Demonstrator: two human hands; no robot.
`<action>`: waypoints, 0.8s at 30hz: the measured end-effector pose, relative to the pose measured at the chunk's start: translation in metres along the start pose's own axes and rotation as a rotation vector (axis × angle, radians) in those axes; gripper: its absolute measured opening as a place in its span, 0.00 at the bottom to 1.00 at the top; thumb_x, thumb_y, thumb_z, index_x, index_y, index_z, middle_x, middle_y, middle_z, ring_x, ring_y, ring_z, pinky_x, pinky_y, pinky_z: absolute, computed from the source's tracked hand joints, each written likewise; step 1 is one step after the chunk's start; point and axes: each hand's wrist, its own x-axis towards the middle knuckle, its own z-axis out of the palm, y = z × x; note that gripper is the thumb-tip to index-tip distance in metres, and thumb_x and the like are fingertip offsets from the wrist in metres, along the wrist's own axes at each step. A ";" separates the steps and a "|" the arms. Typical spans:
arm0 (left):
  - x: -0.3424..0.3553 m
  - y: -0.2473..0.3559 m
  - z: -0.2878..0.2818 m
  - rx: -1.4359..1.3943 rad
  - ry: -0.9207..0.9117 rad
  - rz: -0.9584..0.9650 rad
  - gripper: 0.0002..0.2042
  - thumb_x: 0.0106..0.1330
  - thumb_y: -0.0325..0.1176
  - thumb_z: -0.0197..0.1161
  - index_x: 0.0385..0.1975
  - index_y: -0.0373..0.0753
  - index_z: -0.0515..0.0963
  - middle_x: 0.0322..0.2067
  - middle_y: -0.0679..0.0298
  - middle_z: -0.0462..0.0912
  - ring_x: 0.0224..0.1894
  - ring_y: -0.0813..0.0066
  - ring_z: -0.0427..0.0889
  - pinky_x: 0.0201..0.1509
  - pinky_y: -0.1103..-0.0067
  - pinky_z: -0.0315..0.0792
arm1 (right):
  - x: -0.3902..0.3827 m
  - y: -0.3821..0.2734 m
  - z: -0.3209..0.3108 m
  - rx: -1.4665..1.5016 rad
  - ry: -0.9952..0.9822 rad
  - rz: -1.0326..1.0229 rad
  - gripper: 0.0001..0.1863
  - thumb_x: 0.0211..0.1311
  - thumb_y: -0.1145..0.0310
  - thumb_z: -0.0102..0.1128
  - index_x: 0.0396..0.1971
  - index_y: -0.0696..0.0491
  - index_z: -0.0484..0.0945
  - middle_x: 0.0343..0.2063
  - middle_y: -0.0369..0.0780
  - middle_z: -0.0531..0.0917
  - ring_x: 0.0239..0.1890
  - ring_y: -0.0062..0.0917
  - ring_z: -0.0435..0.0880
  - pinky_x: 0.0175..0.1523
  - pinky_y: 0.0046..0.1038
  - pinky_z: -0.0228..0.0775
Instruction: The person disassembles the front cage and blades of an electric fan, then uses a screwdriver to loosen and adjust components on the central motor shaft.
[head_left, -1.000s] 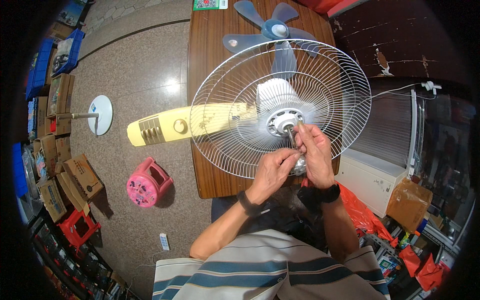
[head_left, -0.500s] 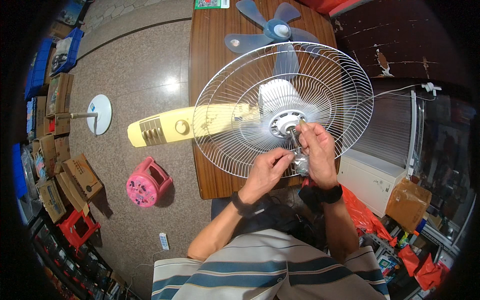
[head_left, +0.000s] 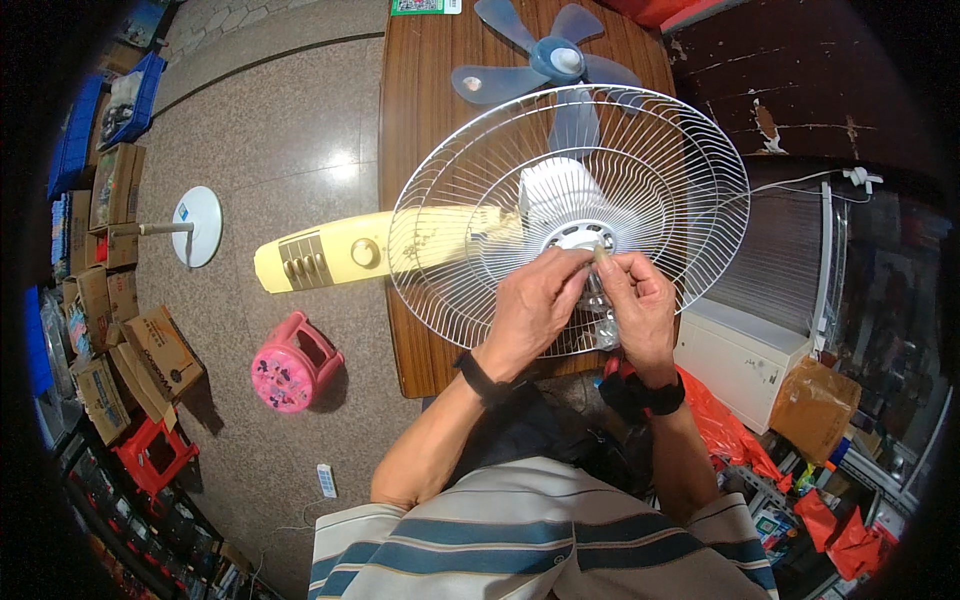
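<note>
Both hands meet in front of the hub of a fan's white wire grille point(head_left: 470, 300). My right hand point(head_left: 645, 310) is closed, pinching a small yellowish piece point(head_left: 601, 254) at its fingertips. A crumpled clear plastic bag point(head_left: 606, 332) hangs just below, against that hand. The fingers of my left hand point(head_left: 535, 305) are pinched together right beside the yellowish piece; what lies between them is hidden. Behind the grille sits the white motor housing point(head_left: 555, 185), joined to a yellow fan column point(head_left: 325, 252) with a knob and buttons. The hub's white ring point(head_left: 590, 235) is partly covered by my fingers.
Beyond the grille, a blue fan blade point(head_left: 515, 83) lies on the brown wooden table point(head_left: 415, 130). A pink stool point(head_left: 283, 375) and a round white stand base point(head_left: 198, 228) are on the floor at left. Cardboard boxes point(head_left: 160, 350) line the far left. A white cabinet point(head_left: 735, 360) stands at right.
My left hand has moved up from the plastic bag to the yellowish piece at my right fingertips. It now covers part of the hub and the shaft. My right hand has barely moved.
</note>
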 end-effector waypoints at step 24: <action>-0.022 -0.018 -0.002 -0.055 -0.147 -0.066 0.06 0.74 0.30 0.66 0.41 0.34 0.80 0.29 0.62 0.81 0.26 0.75 0.76 0.30 0.76 0.70 | -0.031 0.015 0.001 0.206 0.087 0.173 0.09 0.83 0.66 0.59 0.42 0.56 0.77 0.25 0.30 0.76 0.24 0.08 0.69 0.29 0.15 0.59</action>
